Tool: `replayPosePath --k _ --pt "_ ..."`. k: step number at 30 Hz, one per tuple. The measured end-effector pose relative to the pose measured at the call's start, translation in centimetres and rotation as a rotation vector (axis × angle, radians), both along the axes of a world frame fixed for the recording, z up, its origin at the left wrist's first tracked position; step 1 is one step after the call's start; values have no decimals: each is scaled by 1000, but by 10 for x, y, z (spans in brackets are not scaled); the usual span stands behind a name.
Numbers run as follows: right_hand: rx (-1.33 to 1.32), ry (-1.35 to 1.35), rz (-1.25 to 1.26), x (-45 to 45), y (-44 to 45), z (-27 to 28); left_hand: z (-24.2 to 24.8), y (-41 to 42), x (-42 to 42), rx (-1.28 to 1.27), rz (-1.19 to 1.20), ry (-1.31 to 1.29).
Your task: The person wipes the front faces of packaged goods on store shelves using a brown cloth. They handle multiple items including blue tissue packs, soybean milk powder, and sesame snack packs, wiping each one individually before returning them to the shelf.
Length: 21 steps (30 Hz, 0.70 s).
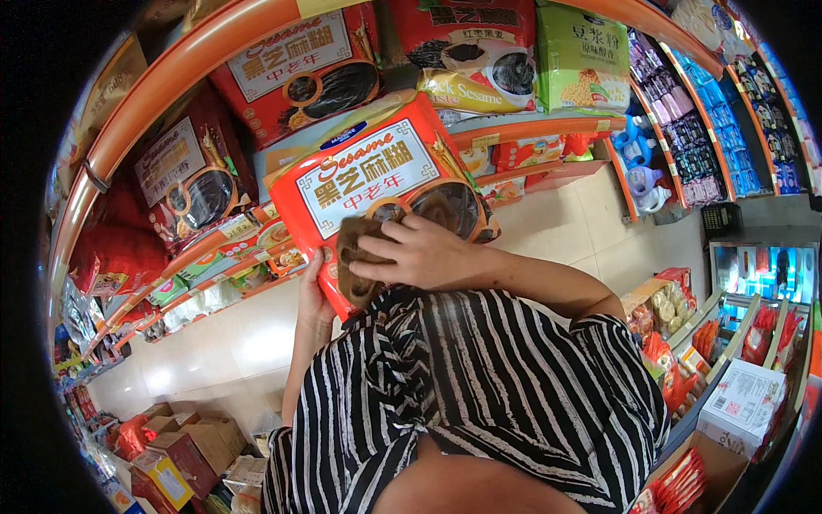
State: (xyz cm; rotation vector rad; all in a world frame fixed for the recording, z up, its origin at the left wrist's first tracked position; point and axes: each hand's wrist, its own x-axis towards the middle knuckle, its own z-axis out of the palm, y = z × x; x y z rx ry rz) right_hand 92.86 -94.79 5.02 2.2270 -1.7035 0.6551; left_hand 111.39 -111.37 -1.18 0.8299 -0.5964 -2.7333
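Observation:
A large red plastic bag of black sesame paste (pixel 359 167) is held tilted in front of my chest, its printed front showing. My left hand (pixel 314 292) grips its lower left edge, thumb along the side; most of the fingers are hidden behind the bag. In my right hand (pixel 411 250) is a brown cloth (pixel 353 266), which I press against the lower front of the bag with spread fingers. Part of the cloth is hidden under those fingers. Behind the bag, similar red packages (pixel 314 70) stand on the shelf.
An orange shelf rail (pixel 173 70) curves close above. A dark red package (pixel 186 173) and a green soybean powder bag (pixel 581 64) stand on the shelf. Detergent bottles (pixel 636 144) are further right. Cardboard boxes (pixel 212 440) lie lower left, a white box (pixel 742 398) lower right.

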Motion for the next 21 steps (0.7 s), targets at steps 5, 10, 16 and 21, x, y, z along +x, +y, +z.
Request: replayPosePath --k 5,10,16,21 --pt "47 41 -523 -59 1 -9 -33 -10 15 -68 87 -104" --pt "-51 -26 -848 -108 17 -14 -42 -13 13 -14 74 -62" --pt "-79 -52 -105 -3 -13 17 -27 -7 8 44 -3 44" --pt "13 -6 25 15 -71 0 -21 -7 7 -48 83 -53"
